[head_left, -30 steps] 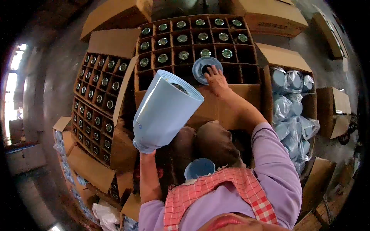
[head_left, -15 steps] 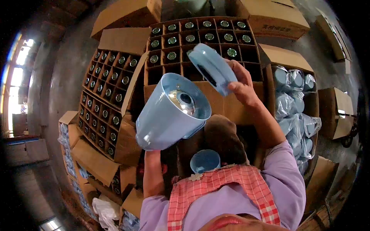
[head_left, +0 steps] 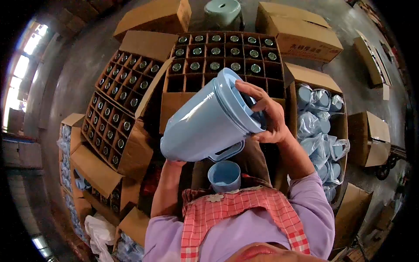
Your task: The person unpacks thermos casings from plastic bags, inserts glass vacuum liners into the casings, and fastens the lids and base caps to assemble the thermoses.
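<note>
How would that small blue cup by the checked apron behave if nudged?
The blue cup could roll once tipped, since its wall is round. Its even rim suggests stiffness; its hollow body, little weight.

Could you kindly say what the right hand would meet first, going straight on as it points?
The right hand would first meet the blue lid it touches, then probably the blue casing; depth is unclear.
</note>
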The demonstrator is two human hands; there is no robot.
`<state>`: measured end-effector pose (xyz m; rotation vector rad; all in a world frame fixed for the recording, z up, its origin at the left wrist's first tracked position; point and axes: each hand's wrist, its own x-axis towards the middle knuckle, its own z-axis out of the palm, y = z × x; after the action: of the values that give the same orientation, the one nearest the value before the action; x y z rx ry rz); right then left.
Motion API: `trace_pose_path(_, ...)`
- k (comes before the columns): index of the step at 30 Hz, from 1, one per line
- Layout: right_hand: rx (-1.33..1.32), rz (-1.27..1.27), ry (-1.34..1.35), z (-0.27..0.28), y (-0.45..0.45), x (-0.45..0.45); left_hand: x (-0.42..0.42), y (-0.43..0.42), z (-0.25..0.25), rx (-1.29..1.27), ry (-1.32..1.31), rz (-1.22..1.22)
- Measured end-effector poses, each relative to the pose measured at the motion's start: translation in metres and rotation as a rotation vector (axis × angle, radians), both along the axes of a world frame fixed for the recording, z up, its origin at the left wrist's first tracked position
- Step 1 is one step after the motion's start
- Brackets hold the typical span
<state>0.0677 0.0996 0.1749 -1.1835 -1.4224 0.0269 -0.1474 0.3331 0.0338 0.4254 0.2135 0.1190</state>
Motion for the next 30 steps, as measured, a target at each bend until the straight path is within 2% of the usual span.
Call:
trace_pose_path(3, 0.032, -0.029, -0.049, 0.0, -0.011, -0.003, 0.008, -0.013, 0.009, 0.223, 0.033, -0.016)
trace_pose_path(6, 0.037, -0.059, -0.098, 0.003, -0.018, -0.005, 0.009, -0.017, 0.005, 0.238, 0.032, -0.003)
trace_pose_path(9, -0.043, -0.13, 0.104, 0.001, -0.027, -0.006, 0.015, -0.017, 0.013, 0.127, 0.161, 0.119)
trace_pose_path(10, -0.01, -0.211, 0.284, 0.001, -0.024, -0.012, 0.013, -0.009, 0.013, 0.271, 0.143, 0.19)
trace_pose_path(11, -0.192, -0.317, 0.561, 0.008, -0.026, -0.013, 0.012, 0.003, 0.021, 0.416, 0.121, 0.26)
trace_pose_path(12, -0.377, -0.419, 0.845, 0.014, -0.028, -0.015, 0.011, 0.004, 0.026, 0.74, 0.037, 0.345)
trace_pose_path(13, -0.38, -0.465, 0.889, 0.012, -0.023, -0.005, 0.013, 0.002, 0.04, 1.049, -0.019, 0.476)
trace_pose_path(14, -0.505, -0.398, 0.935, 0.001, -0.024, 0.013, 0.023, -0.017, 0.091, 1.537, -0.161, 0.616)
trace_pose_path(15, -0.497, -0.278, 1.087, 0.007, -0.028, 0.017, 0.029, -0.028, 0.118, 2.021, -0.324, 0.752)
trace_pose_path(16, -0.487, -0.151, 1.232, 0.013, -0.033, 0.019, 0.029, -0.028, 0.118, 1.938, -0.207, 0.714)
trace_pose_path(18, -0.324, -0.065, 0.972, -0.011, -0.048, 0.029, 0.029, -0.015, 0.109, 1.765, 0.014, 0.665)
trace_pose_path(20, -0.084, -0.085, 0.693, -0.024, -0.052, 0.006, 0.027, 0.006, 0.071, 1.266, 0.115, 0.511)
trace_pose_path(21, -0.127, 0.0, 0.782, -0.038, -0.057, 0.001, 0.026, 0.017, 0.051, 1.011, 0.174, 0.483)
trace_pose_path(22, -0.12, -0.144, 0.653, -0.043, -0.053, -0.005, 0.027, 0.009, 0.058, 0.823, 0.088, 0.439)
trace_pose_path(24, -0.236, -0.387, 0.717, -0.038, -0.047, -0.005, 0.03, -0.006, 0.081, 1.174, 0.034, 0.543)
trace_pose_path(26, -0.483, -0.492, 0.882, -0.02, -0.04, 0.014, 0.031, -0.026, 0.104, 1.519, -0.03, 0.653)
trace_pose_path(28, -0.448, -0.447, 0.894, -0.014, -0.04, 0.02, 0.04, -0.04, 0.121, 1.859, -0.115, 0.781)
trace_pose_path(29, -0.383, -0.394, 0.931, -0.017, -0.044, 0.019, 0.034, -0.032, 0.123, 1.851, 0.049, 0.622)
trace_pose_path(30, -0.32, -0.34, 0.97, -0.022, -0.046, 0.018, 0.025, 0.003, 0.069, 1.223, 0.111, 0.459)
